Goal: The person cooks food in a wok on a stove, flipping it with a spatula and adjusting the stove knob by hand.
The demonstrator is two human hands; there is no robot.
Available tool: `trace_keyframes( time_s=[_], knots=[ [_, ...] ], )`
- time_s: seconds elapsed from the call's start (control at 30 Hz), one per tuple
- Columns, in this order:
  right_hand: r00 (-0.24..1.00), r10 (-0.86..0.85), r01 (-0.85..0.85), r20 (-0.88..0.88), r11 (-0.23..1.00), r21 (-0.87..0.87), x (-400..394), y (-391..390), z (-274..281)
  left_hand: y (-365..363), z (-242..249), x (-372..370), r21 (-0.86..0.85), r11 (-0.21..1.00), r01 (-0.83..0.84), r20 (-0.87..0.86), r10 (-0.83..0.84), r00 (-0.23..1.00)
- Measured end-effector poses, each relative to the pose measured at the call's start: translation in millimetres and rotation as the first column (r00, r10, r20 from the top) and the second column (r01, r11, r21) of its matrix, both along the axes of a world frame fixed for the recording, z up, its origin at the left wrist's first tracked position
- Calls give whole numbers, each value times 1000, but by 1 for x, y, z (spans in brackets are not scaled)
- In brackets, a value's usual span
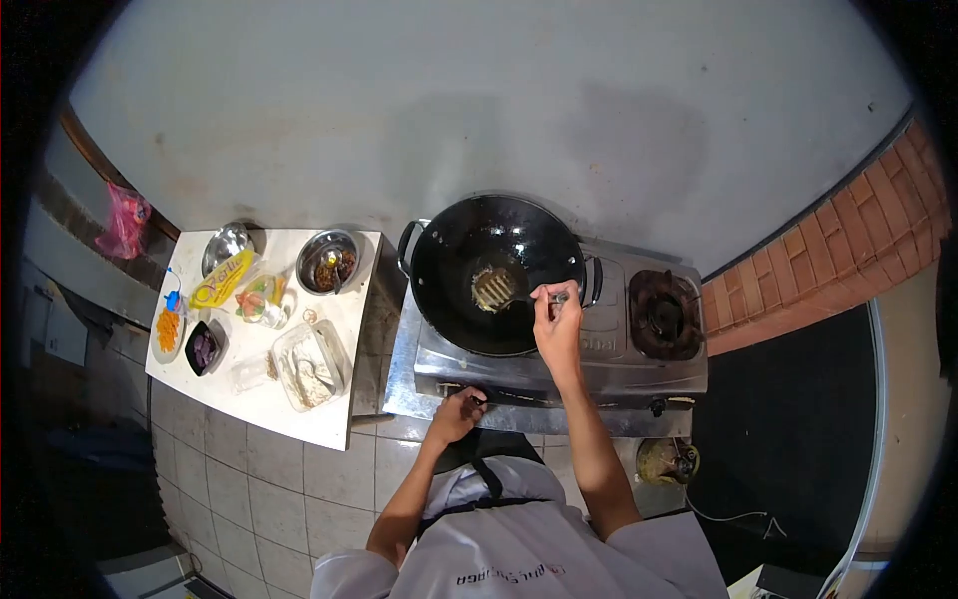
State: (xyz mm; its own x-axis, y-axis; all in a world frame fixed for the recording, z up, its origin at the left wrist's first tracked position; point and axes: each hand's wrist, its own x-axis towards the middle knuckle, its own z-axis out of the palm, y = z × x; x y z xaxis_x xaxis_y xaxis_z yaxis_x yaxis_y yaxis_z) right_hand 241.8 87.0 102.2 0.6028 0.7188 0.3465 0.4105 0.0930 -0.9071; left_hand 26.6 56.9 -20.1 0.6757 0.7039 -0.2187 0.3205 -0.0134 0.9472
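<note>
A large black wok [454, 324] with two side handles sits on the left burner of a metal gas stove [599, 319]. My right hand [557, 311] is closed around the handle of a slotted spatula [493, 289], over the wok's right side. The spatula's slotted head is down in the middle of the wok, where oil glistens; any food under it is hard to make out. At the stove's front left, my left hand [459, 414] has its fingers closed on a control knob [479, 400], which they partly cover.
Left of the stove, a white table [210, 389] bears a steel bowl [327, 262] of dark sauce, a plastic container [307, 367] with white powder, a yellow packet [224, 280] and a black bowl [203, 348]. A second burner [664, 313] is on the right, above a gas cylinder [667, 462].
</note>
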Motion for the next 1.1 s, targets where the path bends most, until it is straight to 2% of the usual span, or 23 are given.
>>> trace_keyframes(
  time_s=[0.07,0.2,0.27,0.3,0.33,0.43,0.47,0.53,0.57,0.8,0.87,0.97,1.1],
  knots=[
    [998,14,-14,61,1000,-3,-2,-2,-1,1,5,-1,-40,999,15,-77,-19,997],
    [998,10,-12,61,999,37,0,-3,-3,1,-2,-4,-24,1000,18,-82,-20,996],
    [999,34,-34,5,999,-33,3,-2,1,0,-3,-5,-7,999,43,-111,-43,993],
    [999,47,-47,-5,999,-17,5,0,7,0,-2,-6,-4,1000,29,-106,-29,994],
    [999,44,-42,20,995,-90,5,-2,18,-1,-1,-8,-32,999,33,-64,-35,997],
    [997,73,-73,4,997,2,12,4,29,-3,-5,-12,-47,999,11,22,-10,1000],
    [994,90,-90,-60,996,-2,15,4,35,-5,-9,-12,-41,999,-6,61,8,998],
    [991,115,-111,-75,993,47,22,8,50,-5,-6,-14,-63,998,-2,70,6,998],
    [991,110,-109,-78,994,13,25,10,60,-5,-6,-15,-87,996,18,72,-12,997],
    [960,231,-218,162,972,-90,68,19,53,-8,-2,-17,-31,999,-9,87,11,996],
    [921,250,-211,300,965,-156,72,19,51,-8,0,-17,-67,998,-18,81,23,996],
    [901,272,-224,338,959,-174,71,18,52,-7,11,-14,-49,998,-31,15,32,999],
    [913,301,-232,276,939,-255,65,20,60,-6,7,-13,-51,998,-28,26,29,999]
  ],
)
